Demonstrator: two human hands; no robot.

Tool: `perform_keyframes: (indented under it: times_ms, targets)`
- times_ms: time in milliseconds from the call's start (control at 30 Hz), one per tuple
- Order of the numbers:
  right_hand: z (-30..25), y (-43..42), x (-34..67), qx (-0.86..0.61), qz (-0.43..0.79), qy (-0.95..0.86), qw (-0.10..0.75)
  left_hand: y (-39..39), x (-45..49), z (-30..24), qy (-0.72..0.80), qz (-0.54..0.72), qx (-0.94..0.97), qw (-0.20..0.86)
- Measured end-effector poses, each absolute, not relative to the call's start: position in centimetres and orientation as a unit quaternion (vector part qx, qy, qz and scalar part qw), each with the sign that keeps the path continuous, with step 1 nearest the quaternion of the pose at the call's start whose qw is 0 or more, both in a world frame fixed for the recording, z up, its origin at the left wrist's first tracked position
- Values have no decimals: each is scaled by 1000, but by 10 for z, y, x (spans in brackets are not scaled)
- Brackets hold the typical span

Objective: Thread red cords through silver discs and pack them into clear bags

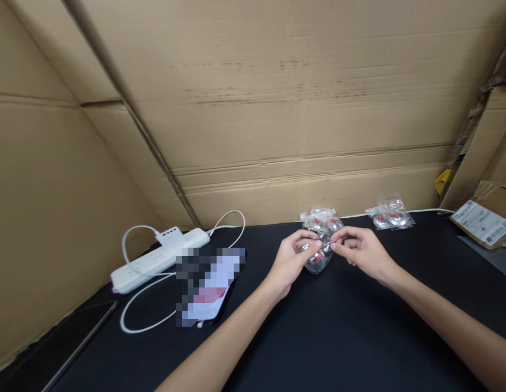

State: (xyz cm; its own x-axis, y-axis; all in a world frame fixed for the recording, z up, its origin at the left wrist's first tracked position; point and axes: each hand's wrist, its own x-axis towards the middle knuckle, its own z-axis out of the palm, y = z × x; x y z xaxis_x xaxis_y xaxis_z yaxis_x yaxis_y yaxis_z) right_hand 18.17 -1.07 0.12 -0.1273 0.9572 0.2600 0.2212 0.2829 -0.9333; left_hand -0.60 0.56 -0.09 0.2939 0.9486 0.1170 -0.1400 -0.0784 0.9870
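Note:
My left hand [294,258] pinches the left side of a small clear plastic bag [317,265] between thumb and fingers. Inside the bag is a round silvery item with a red mark; its exact kind I cannot make out. From the other side, my right hand [361,251] is closed on the bag's edge with thumb and fingertips. Just behind my fingers lie more clear-bagged round silvery items [333,224] with red marks. The fingertips partly cover the bag. Farther right, similar bagged silvery items [395,219] rest on the black table [318,337].
A white power strip [155,267] with a plug and looping white cables stands left. Near it lies a phone-like device [212,294], its screen blurred. A dark flat panel [73,343] is at far left. Cardboard walls [277,109] enclose the table; a labelled package [483,223] sits right.

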Motion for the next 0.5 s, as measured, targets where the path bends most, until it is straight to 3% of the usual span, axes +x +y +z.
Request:
perform_keyframes:
  times_ms: [133,233,333,500]
  targets:
    - [3,-7,185,-450,439,-553,547,7,-7,2,332,504,492,628]
    - [3,-7,186,-462,442,-505,579,9,-8,4,339,547,468,605]
    - [4,-7,186,-458,472,-479,582,11,-9,3,355,569,478,567]
    - [4,-8,189,-358,635,-441,524,13,-9,1,356,572,512,533]
